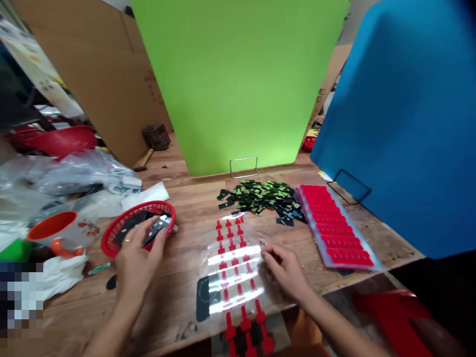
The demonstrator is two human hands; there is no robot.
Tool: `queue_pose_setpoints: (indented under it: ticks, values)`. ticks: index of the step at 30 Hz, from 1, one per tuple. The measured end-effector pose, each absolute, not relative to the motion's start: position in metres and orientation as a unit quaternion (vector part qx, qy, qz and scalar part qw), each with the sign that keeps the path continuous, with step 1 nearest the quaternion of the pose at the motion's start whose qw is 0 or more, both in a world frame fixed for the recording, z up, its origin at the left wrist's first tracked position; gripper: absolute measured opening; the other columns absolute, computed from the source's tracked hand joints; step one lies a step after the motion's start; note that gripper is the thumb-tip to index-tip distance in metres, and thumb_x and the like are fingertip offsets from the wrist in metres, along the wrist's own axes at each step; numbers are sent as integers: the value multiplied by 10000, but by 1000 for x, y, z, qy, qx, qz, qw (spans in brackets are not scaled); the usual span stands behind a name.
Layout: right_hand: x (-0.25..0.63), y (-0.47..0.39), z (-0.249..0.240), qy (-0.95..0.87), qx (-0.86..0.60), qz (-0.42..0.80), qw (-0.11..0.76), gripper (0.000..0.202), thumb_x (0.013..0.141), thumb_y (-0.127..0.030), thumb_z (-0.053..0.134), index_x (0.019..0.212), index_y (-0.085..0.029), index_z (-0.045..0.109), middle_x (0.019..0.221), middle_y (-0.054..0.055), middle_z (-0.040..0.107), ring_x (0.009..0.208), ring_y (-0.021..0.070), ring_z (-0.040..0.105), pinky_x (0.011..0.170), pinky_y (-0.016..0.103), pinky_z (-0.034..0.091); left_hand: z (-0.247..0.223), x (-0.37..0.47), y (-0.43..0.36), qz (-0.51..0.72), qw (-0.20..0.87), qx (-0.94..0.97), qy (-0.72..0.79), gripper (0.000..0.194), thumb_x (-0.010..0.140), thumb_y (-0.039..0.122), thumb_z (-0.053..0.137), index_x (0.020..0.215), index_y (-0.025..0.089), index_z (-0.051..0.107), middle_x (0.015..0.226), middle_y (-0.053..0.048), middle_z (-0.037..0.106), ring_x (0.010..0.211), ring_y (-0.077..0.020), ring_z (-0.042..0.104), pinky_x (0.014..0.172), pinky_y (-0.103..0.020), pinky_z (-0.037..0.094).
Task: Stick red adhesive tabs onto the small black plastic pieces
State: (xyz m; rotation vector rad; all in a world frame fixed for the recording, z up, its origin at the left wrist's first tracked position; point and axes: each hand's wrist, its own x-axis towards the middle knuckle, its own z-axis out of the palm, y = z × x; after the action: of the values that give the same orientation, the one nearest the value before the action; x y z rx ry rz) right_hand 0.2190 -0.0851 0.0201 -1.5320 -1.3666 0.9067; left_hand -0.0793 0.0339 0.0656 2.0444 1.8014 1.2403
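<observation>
Over the red basket [106, 243] at left, my left hand [137, 260] reaches down with thumb and fingers apart. Small flat dark and silvery pieces [159, 225] lie in the basket by its fingertips. On the table before me lies a glossy clear plastic sheet [256, 287] with rows of red T-shaped pieces [232, 244] showing on it; its near end hangs over the table edge. My right hand [286, 270] is closed at the sheet's right edge, thumb and index finger pinched there. Under the sheet's left side is a dark rectangular pad [203, 299].
A pile of small black pieces [264, 196] lies behind the sheet. Right of it is a stack of red strips [334, 225] in plastic. Green [241, 89] and blue [401, 134] boards stand at the back. An orange-lined mug [70, 228] stands at left beside plastic bags [67, 173].
</observation>
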Motion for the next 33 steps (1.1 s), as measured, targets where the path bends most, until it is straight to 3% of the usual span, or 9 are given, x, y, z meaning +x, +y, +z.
queue_pose_setpoints:
  ticks: [2,5,9,13,18,23,26,30,33]
  values:
    - [245,-69,19,-578,-665,270,388,161,853,-210,471,831,-171,626,807,35,623,772,158,563,709,237,395,57,-56,9,387,134,709,575,322,813,358,538,1101,227,597,1127,-58,605,1044,-234,555,958,-358,391]
    - [281,-46,14,-595,-752,147,244,196,840,-178,468,860,-185,662,881,65,609,856,191,559,746,261,376,42,-28,-26,329,240,729,551,261,829,357,525,1045,243,618,1081,-41,621,1012,-211,569,909,-327,421]
    - [306,-21,3,-581,-800,114,98,261,853,-221,457,1008,-257,664,949,76,558,854,199,562,677,265,361,28,-15,-52,306,320,716,539,217,835,348,526,981,235,640,1027,-44,634,991,-201,576,882,-311,430]
    - [314,-9,-3,-600,-788,129,38,299,831,-213,484,1080,-288,630,1012,71,519,864,193,558,663,260,342,29,-18,-60,310,362,686,550,218,838,349,524,972,227,646,1025,-51,637,990,-202,578,882,-313,429]
    - [322,-2,-1,-650,-747,141,13,244,829,-192,479,1028,-223,616,1038,83,496,892,204,539,659,261,323,32,-19,-65,310,400,640,578,236,817,375,546,936,213,670,998,-58,659,956,-213,599,875,-320,442]
    - [331,3,8,-703,-689,176,18,135,722,-214,648,844,-177,605,935,58,507,723,153,520,590,238,289,31,-15,-68,312,416,626,581,211,799,363,575,914,227,688,985,-47,672,960,-214,601,875,-304,441]
    - [329,2,19,-717,-674,174,43,50,754,-193,617,779,-176,577,838,29,525,679,130,496,580,230,290,31,-13,-67,322,434,607,583,215,781,371,598,906,226,697,983,-45,679,966,-219,600,883,-301,436]
    - [301,-16,37,-722,-620,178,252,62,811,-175,543,752,-185,530,727,1,543,679,134,499,624,231,355,34,-1,-67,326,538,506,590,278,751,420,634,896,192,701,892,-54,698,866,-200,624,812,-273,469]
    - [264,-46,41,-721,-546,197,378,71,855,-178,487,809,-188,541,857,42,596,804,156,556,725,257,422,41,17,-67,313,676,378,550,368,753,458,625,930,142,694,882,-98,696,791,-182,637,768,-276,496]
